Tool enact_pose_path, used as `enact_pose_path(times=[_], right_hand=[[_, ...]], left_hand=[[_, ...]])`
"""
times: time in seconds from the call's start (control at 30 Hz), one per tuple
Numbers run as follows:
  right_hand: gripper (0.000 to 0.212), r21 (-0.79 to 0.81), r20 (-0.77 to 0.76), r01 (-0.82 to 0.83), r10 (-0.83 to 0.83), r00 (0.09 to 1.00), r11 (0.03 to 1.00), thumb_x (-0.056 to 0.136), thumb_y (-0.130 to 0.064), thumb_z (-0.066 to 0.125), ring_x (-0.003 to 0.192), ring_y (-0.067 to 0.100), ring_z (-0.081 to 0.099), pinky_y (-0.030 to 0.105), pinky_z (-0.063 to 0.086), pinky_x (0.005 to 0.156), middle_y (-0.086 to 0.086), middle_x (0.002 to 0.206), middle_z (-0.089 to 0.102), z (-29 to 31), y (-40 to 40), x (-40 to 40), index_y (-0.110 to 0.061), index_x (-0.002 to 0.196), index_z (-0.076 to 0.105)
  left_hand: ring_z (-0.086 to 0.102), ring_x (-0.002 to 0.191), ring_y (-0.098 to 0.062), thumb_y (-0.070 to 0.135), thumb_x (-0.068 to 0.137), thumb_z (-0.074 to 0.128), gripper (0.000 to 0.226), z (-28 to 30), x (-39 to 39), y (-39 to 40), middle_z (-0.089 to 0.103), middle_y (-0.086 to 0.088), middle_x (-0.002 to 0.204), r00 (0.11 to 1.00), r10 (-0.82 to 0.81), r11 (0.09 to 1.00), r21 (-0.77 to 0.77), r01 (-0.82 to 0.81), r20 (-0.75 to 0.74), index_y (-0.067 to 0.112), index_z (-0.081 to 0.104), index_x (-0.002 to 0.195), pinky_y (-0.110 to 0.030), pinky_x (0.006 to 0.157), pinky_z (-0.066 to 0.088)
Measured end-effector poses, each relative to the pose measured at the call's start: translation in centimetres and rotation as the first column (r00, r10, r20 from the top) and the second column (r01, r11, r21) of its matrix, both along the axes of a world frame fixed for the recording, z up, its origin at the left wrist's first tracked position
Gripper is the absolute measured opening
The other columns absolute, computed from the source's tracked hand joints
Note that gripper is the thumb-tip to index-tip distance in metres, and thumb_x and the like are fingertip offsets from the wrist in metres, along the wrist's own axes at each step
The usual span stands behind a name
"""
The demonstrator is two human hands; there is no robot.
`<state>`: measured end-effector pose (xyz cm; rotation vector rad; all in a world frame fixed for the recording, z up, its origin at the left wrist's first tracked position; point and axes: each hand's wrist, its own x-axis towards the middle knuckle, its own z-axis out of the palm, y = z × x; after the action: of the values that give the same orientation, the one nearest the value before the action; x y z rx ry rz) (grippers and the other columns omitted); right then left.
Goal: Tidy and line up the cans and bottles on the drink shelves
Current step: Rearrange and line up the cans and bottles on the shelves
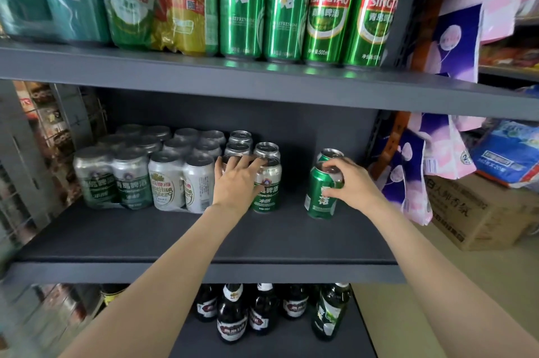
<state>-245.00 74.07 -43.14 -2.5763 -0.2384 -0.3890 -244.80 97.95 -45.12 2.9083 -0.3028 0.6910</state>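
On the middle shelf (175,238) my left hand (233,182) lies over a silver can, mostly hidden under it, with the fingers reaching the top of a silver-and-green Tsingtao can (266,190) beside it. More loose silver cans (240,143) stand behind. My right hand (350,182) grips a green can (319,197) by its top and side; the can tilts slightly. A second green can (329,155) stands right behind it.
Shrink-wrapped packs of silver cans (145,174) fill the shelf's left part. Tall green cans (326,7) line the upper shelf. Dark bottles (233,317) stand on the lower shelf. Hanging packets (408,174) and a cardboard box (478,212) sit to the right.
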Motion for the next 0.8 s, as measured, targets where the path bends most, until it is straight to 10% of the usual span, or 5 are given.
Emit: enact_pose_path(times=[0.8], right_hand=[[0.051,0.156,0.037,-0.155,0.151,0.988,0.976,0.085,-0.016,0.068,0.104,0.01,0.05,0.021,0.042,0.094,-0.006,0.126,0.051,1.5,1.8,1.7,-0.027,0.131,0.051]], left_hand=[[0.032,0.132,-0.02,0.042,0.092,0.05,0.058,1.5,-0.2,-1.6,0.038,0.002,0.138,0.996,0.053,0.998,0.023,-0.051,-0.07,0.024,0.026,0.142,-0.05,0.116,-0.001]])
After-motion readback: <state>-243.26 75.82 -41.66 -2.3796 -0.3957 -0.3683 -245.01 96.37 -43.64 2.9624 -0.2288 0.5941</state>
